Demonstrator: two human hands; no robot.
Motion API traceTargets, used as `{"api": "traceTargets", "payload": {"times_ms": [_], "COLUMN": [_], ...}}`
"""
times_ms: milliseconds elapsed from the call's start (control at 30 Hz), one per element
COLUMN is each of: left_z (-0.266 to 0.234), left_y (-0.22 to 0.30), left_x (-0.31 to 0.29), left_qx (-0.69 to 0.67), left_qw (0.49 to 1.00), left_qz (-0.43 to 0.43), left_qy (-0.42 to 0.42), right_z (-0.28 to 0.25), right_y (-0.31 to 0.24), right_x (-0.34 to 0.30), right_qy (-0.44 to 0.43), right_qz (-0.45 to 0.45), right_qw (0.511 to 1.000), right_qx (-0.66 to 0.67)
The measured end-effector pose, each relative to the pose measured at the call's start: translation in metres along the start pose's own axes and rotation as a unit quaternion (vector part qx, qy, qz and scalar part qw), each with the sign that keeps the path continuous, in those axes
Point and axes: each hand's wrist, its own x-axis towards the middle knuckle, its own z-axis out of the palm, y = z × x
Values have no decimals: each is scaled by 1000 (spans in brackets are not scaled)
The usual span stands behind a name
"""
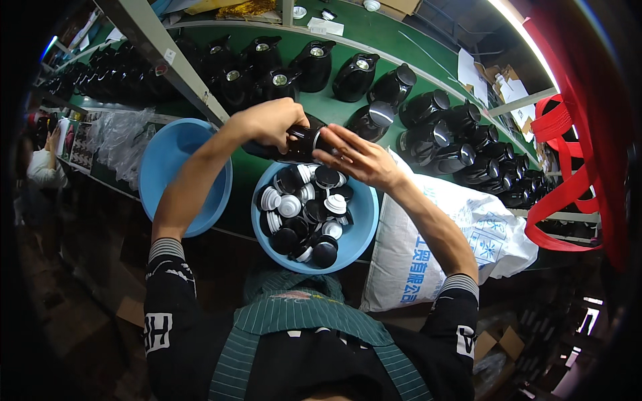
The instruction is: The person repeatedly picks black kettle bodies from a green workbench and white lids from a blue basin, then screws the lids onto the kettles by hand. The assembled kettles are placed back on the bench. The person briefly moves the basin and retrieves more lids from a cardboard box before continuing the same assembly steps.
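Observation:
My left hand [273,123] is closed round the handle side of a glossy black vacuum jug [301,148]. The jug is tipped over, its top end toward the right. Against that end rests my right hand [364,159], its fingers stretched out and lying flat. Whatever is under those fingers is mostly hidden. Just below the jug, a light blue tub [369,230] holds a heap of black and white jug lids [326,254].
Rows of black jugs [356,77] stand on the green bench [401,50], some lidded. To the left is another blue tub [157,167]; to the right lie a white woven sack [408,247] and red straps [568,160]. A metal post [160,60] rises beside my left arm. Another person [45,164] is far left.

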Motion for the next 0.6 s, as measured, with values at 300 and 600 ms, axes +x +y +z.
{"api": "traceTargets", "payload": {"times_ms": [300, 600], "left_z": [-21, 47], "left_y": [17, 31], "left_x": [4, -3], "left_qx": [85, 229], "left_qw": [996, 947], "left_qz": [-5, -39], "left_qy": [-33, 221], "right_z": [-6, 23], "right_y": [-16, -29], "right_x": [14, 13], "right_qy": [1, 86], "right_qz": [210, 574], "right_qw": [966, 672], "right_qx": [152, 460]}}
